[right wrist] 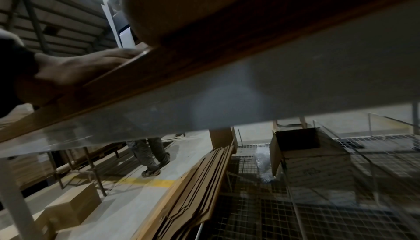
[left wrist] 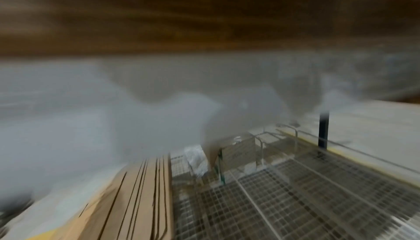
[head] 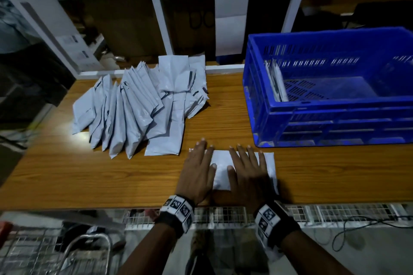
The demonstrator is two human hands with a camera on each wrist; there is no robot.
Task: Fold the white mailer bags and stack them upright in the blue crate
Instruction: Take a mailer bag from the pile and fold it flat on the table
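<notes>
Both my hands lie flat, fingers straight and spread, pressing one white mailer bag onto the wooden tabletop close to its near edge, a little right of the middle. My left hand covers the bag's left end and my right hand covers its right part; the thumbs point toward each other with a bare strip of the bag between them. Neither hand grips anything.

The bag is a smooth, pale, matte rectangle lying long side left to right. I judge it to be thin plastic film: very light, limp, and slick, so it would slide on the wood or spring open unless pressed along the crease. I would hold it down with flat palms while folding, then pinch it along the folded edge, thumb on one face and fingers on the other, to lift it.

Toward the far left of the tabletop, a heap of mailer bags fans out, overlapping and leaning on one another, pale grey-white with soft wrinkles. The blue crate stands on the right side of the tabletop, near the far edge, its walls slotted. Inside, against its left wall, a few folded bags stand on edge; most of the floor shows bare.

The wrist views are blurred or look beneath the tabletop and add nothing about the bag.
</notes>
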